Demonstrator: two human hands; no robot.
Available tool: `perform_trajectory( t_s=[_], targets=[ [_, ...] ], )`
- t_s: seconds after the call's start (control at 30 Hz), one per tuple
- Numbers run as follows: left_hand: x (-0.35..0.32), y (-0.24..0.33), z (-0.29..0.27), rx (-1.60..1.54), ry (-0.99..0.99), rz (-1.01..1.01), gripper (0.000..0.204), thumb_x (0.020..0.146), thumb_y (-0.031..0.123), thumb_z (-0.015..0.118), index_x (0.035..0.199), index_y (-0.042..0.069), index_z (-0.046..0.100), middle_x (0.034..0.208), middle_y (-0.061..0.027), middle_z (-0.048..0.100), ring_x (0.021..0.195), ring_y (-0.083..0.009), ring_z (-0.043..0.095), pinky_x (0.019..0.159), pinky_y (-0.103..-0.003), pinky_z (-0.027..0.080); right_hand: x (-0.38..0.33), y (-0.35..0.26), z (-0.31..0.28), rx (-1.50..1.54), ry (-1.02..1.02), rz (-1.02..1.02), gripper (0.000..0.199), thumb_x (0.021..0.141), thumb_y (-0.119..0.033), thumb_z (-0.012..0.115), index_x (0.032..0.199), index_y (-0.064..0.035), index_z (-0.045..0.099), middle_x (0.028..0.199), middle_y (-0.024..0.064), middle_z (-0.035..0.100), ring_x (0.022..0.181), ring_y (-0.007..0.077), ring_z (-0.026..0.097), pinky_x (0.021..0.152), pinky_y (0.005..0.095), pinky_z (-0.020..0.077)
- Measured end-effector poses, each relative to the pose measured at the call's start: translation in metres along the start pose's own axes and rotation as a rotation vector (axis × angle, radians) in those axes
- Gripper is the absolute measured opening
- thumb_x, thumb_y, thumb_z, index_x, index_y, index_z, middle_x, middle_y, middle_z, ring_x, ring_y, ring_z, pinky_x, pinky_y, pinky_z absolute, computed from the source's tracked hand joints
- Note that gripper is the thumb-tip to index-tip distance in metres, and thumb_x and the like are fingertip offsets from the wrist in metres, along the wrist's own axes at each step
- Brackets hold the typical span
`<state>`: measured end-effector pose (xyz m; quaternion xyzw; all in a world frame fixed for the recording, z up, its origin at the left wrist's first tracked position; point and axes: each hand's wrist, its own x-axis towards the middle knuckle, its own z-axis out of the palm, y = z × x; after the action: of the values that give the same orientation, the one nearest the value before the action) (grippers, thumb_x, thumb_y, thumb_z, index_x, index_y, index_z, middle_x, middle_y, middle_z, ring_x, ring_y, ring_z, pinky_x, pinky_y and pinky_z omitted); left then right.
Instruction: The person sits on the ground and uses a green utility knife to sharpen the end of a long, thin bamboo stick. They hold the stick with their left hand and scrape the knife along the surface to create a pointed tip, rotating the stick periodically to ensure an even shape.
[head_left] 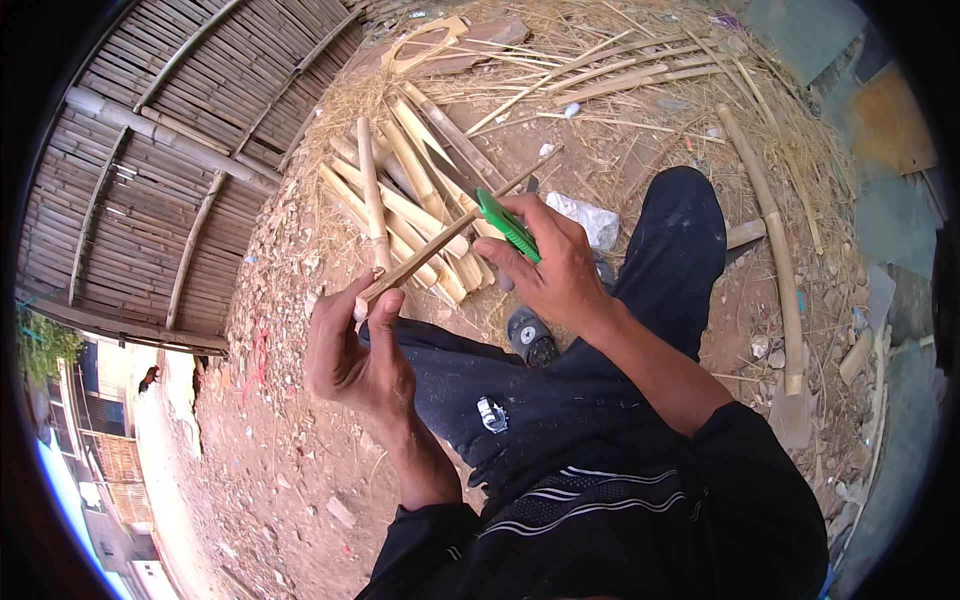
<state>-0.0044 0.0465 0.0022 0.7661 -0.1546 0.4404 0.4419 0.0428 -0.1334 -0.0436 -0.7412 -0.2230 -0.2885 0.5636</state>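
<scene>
One slender stick [425, 255], slanting away in front of the person's dark trousers [455, 385], its near end pinched between thumb and fingers of the left hand [362, 350]. One green knife [508, 226], gripped in the curled right hand [556, 262] at the stick's middle; whether blade touches stick, I cannot tell. Beyond, on dirt ground [290, 500]: piled split bamboo [372, 190], a crumpled white bag [592, 222], one long pole [768, 230] to the right.
</scene>
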Motion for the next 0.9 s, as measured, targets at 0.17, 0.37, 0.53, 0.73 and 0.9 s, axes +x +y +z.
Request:
perform_trajectory(
  t_s=[0.17,0.37,0.53,0.73,0.9],
  targets=[
    [-0.004,0.013,0.008,0.035,0.212,-0.054,0.017,0.081,0.002,0.070,0.094,-0.008,0.066,0.083,-0.0146,0.066,0.073,-0.0185,0.059,0.065,-0.027,0.045,-0.024,-0.020,-0.007,0.053,-0.274,0.071,0.025,0.095,-0.021,0.053,0.107,0.0000,0.050,0.070,0.0204,0.059,0.066,0.0374,0.063,0.055,0.0400,0.0438],
    [-0.009,0.016,0.009,0.086,0.118,-0.001,0.017,0.080,0.003,0.069,0.093,-0.008,0.066,0.082,-0.0153,0.066,0.071,-0.0208,0.059,0.065,-0.029,0.045,-0.027,-0.013,-0.004,-0.149,-0.377,0.377,0.024,0.095,-0.020,0.051,0.106,0.0014,0.050,0.061,0.0246,0.054,0.064,0.0443,0.057,0.054,0.0470,0.0410],
    [-0.010,0.011,0.011,0.062,0.221,-0.073,0.017,0.082,0.004,0.068,0.092,-0.010,0.065,0.083,-0.0139,0.064,0.069,-0.0172,0.057,0.061,-0.025,0.044,-0.031,-0.021,-0.007,-0.041,-0.349,0.159,0.020,0.093,-0.017,0.054,0.098,0.0010,0.050,0.059,0.0245,0.052,0.054,0.0439,0.055,0.048,0.0476,0.0388],
    [-0.010,0.006,0.011,0.180,0.236,-0.164,0.013,0.088,0.002,0.062,0.093,-0.010,0.065,0.078,-0.0083,0.058,0.067,-0.0121,0.053,0.057,-0.022,0.041,-0.027,-0.008,0.016,-0.098,-0.370,0.180,0.019,0.092,-0.016,0.055,0.091,0.0005,0.047,0.053,0.0228,0.051,0.053,0.0438,0.056,0.048,0.0474,0.0416],
    [-0.005,-0.002,0.013,0.174,0.298,-0.134,0.014,0.088,0.004,0.062,0.093,-0.009,0.066,0.078,-0.0074,0.058,0.067,-0.0107,0.051,0.058,-0.022,0.039,-0.021,-0.036,0.028,-0.091,-0.346,0.050,0.023,0.093,-0.021,0.053,0.089,0.0006,0.048,0.048,0.0204,0.051,0.047,0.0395,0.057,0.044,0.0458,0.0447]
  ],
)
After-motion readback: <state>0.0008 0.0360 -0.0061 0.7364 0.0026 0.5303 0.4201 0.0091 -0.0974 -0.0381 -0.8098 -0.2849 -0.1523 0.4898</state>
